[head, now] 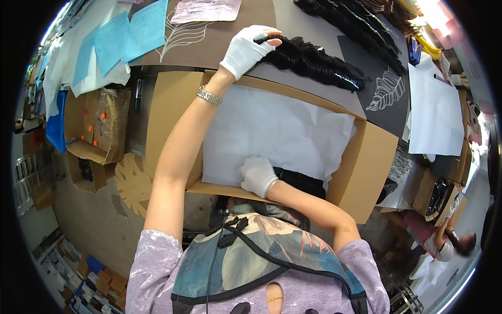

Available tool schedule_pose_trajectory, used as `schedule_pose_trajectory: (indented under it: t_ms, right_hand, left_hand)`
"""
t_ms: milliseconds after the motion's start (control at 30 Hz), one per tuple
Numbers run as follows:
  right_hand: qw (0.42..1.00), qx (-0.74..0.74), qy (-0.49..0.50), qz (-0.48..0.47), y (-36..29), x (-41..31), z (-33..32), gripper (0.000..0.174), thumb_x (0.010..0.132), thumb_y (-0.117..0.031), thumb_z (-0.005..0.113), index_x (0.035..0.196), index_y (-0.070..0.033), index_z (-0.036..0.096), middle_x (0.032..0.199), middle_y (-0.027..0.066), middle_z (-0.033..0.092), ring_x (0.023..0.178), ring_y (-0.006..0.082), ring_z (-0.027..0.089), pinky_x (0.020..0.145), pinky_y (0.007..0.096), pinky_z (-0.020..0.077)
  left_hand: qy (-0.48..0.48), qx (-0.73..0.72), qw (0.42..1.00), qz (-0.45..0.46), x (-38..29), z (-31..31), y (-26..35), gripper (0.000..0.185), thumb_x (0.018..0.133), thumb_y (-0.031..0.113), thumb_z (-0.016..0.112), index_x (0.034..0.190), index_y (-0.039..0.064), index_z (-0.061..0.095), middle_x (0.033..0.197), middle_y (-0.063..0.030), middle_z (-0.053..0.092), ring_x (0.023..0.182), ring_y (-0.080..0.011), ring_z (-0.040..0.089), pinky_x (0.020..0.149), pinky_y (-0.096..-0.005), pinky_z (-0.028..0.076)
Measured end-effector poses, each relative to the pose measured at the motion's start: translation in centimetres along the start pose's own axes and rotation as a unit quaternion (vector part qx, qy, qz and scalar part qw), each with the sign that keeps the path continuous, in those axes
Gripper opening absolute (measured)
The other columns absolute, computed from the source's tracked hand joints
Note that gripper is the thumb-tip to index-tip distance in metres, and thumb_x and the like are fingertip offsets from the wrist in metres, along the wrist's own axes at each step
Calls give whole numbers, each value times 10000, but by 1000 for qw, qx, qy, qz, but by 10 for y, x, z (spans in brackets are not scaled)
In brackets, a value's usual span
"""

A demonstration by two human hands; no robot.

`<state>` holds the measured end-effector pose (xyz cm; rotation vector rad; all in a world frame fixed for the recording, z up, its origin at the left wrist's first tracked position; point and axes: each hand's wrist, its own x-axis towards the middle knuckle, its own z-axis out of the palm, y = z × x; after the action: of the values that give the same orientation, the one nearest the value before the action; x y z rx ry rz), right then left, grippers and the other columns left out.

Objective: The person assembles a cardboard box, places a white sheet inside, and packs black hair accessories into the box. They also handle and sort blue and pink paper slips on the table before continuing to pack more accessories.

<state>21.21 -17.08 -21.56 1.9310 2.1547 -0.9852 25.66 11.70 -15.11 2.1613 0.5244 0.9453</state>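
My left hand [248, 51], in a white fingerless-tipped glove, grips one end of a wavy black hair bundle [313, 62] lying on the table beyond the box. Below it is an open cardboard box [366, 168], its side flaps spread out. White tissue paper [270, 121] covers most of the inside. My right hand [258, 174], also gloved in white, rests on the paper by the near wall with its fingers curled under; whether they pinch the paper is hidden. Dark material [302, 181] shows beside that wrist, inside the box.
More black hair bundles [357, 27] lie at the upper right. Blue sheets [145, 31] and a pink paper [206, 10] bearing writing lie at the upper left. A smaller carton [96, 121] stands left, white sheets [435, 110] right. Another person [435, 239] is at far right.
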Motion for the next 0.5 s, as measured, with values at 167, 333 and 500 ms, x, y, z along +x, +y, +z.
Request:
schedule_pose_trajectory:
  t_ms: [167,333,500]
  right_hand:
    - [988,125,95,4,42,-66,-15,181,762,-212,705,913,-116,729,1001,106,687,940,334,655,812,449,522]
    - [981,180,56,-36,43,-66,-16,176,811,-220,715,929,-91,698,973,114,669,938,346,651,782,481,526]
    - [964,217,41,-151,47,-53,-11,224,830,-248,728,963,-77,666,934,111,635,937,340,643,786,501,521]
  left_hand:
    - [12,-1,1000,-5,-2,2,-2,260,897,205,769,1128,87,753,1119,-51,740,1014,-198,689,901,-309,538]
    - [14,-9,1000,-6,-2,3,-3,258,900,197,769,1133,86,754,1104,-47,740,1009,-184,687,904,-300,532]
    - [14,-27,1000,-8,-2,4,-3,267,903,208,769,1137,79,752,1100,-52,739,999,-173,685,898,-292,527]
